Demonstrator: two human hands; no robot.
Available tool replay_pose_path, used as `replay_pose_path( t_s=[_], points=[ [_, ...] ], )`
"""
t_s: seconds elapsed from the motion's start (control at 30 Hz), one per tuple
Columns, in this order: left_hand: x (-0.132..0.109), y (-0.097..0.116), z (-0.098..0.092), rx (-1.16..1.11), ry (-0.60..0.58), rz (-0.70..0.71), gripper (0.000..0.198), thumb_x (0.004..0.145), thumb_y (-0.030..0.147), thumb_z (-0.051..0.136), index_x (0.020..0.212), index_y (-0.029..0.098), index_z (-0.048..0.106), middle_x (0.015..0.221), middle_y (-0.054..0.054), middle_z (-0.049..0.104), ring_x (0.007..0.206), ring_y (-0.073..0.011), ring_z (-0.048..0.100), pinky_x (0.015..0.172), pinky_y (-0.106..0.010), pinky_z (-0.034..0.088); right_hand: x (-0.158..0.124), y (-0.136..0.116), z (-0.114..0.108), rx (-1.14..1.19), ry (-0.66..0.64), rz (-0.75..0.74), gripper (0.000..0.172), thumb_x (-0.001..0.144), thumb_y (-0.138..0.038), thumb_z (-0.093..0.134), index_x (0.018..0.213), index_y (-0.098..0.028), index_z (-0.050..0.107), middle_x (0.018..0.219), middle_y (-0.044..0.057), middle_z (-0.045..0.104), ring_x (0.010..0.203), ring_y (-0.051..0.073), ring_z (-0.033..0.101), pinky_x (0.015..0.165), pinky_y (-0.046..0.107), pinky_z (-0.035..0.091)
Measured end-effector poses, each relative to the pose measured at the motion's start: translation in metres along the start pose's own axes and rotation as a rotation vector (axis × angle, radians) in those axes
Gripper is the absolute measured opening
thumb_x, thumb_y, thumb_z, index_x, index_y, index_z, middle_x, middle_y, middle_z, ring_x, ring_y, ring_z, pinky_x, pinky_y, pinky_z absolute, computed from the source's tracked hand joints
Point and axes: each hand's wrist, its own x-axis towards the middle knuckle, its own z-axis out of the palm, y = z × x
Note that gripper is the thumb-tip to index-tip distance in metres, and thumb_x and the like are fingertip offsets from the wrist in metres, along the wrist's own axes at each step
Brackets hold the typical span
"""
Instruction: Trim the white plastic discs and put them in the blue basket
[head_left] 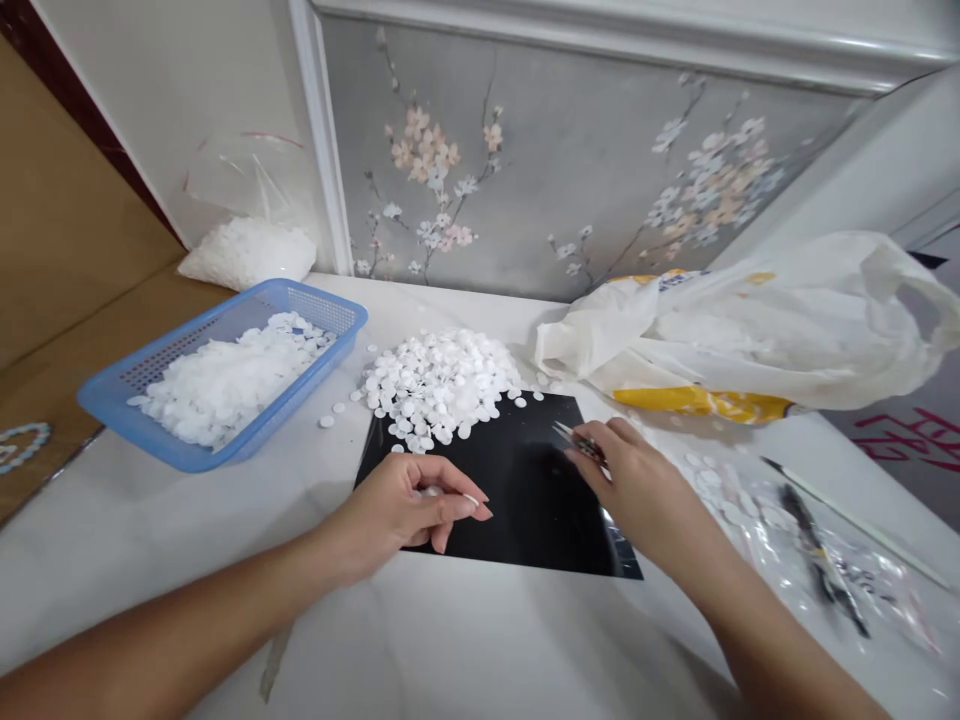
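My left hand (pixel 409 508) rests at the near left edge of a black sheet (pixel 525 490), its fingers curled round a small white disc (pixel 431 491). My right hand (pixel 626 475) lies over the sheet's right side and pinches metal tweezers (pixel 574 440), whose tips point left and away. A heap of white discs (pixel 439 385) sits on the sheet's far left corner, just beyond my left hand.
A blue basket (pixel 112 395) holding more white discs stands at the left. A clear bag of discs (pixel 247 250) leans against the wall behind it. A white and yellow plastic bag (pixel 750 330) lies at the right, with clear packets (pixel 825 560) and loose discs nearer me.
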Motion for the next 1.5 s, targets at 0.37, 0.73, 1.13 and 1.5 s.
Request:
replay_pose_path(
  t_s=[0.37, 0.73, 1.13, 1.5],
  points=[
    [0.006, 0.032, -0.048, -0.313, 0.454, 0.198, 0.008, 0.067, 0.02, 0.051, 0.062, 0.016, 0.047, 0.062, -0.003, 0.061, 0.042, -0.0048, 0.038, 0.034, -0.016, 0.014, 0.017, -0.011, 0.008, -0.021, 0.144, -0.331, 0.024, 0.092, -0.023, 0.043, 0.108, -0.016, 0.06, 0.104, 0.014, 0.059, 0.095, 0.027, 0.056, 0.083, 0.041, 0.048],
    [0.006, 0.013, -0.052, 0.111, 0.335, 0.135, 0.032, 0.074, 0.04, 0.064, 0.058, 0.017, 0.047, 0.047, 0.006, 0.045, 0.039, -0.0062, 0.037, 0.04, -0.019, 0.023, 0.062, -0.093, 0.042, 0.056, -0.022, -0.514, 0.027, 0.084, -0.025, 0.062, 0.11, -0.02, 0.065, 0.11, 0.014, 0.057, 0.094, 0.029, 0.052, 0.084, 0.045, 0.049],
    [-0.007, 0.005, -0.027, 1.077, 0.143, 0.144, 0.013, 0.084, 0.026, 0.051, 0.096, 0.024, 0.049, 0.056, 0.006, 0.044, 0.053, -0.0167, 0.046, 0.052, -0.024, 0.023, -0.019, -0.078, 0.03, 0.285, -0.062, -0.626, 0.024, 0.085, -0.007, 0.055, 0.102, -0.022, 0.063, 0.1, 0.008, 0.056, 0.089, 0.022, 0.056, 0.078, 0.037, 0.053],
    [-0.011, 0.024, -0.042, 1.203, 0.257, -0.025, 0.008, 0.089, 0.029, 0.041, 0.091, 0.024, 0.047, 0.075, 0.0, 0.06, 0.067, -0.0194, 0.055, 0.058, -0.026, 0.029, -0.006, -0.041, 0.004, 0.446, 0.019, -0.309, 0.02, 0.092, -0.027, 0.047, 0.092, -0.024, 0.066, 0.095, 0.007, 0.061, 0.087, 0.021, 0.061, 0.074, 0.034, 0.051]
  ],
)
